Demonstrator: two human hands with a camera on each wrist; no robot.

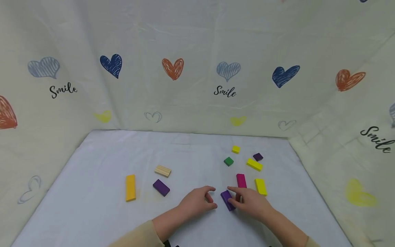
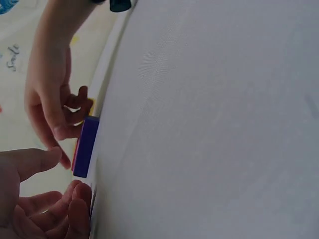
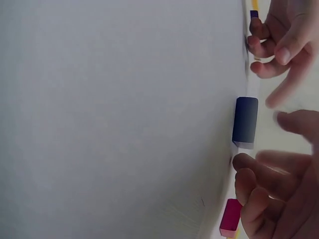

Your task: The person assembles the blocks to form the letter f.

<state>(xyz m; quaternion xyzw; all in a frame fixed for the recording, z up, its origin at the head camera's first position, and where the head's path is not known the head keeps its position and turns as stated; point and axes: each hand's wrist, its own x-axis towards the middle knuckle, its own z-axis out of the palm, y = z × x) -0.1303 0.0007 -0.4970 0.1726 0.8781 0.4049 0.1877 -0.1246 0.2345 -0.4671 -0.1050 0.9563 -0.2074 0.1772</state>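
Observation:
A purple block (image 1: 227,200) lies on the white cloth between the two hands. My right hand (image 1: 251,203) hovers at its right side, thumb and forefinger spread apart, the thumb overlapping the block's edge in the head view. In the right wrist view a gap shows between that thumb and the purple block (image 3: 245,119). My left hand (image 1: 196,201) is just left of the block, thumb and fingers parted around nothing. The left wrist view shows the purple block (image 2: 86,147) beyond the left fingertips (image 2: 75,191). A magenta block (image 1: 241,180) sits behind the right hand, partly hidden.
Yellow blocks (image 1: 260,187) (image 1: 254,164) (image 1: 236,149), a green block (image 1: 228,161) and a dark purple block (image 1: 258,156) lie at the right. Leftward are an orange block (image 1: 130,187), another purple block (image 1: 161,187) and a wood-coloured block (image 1: 163,171). A printed cloth (image 1: 197,103) stands behind.

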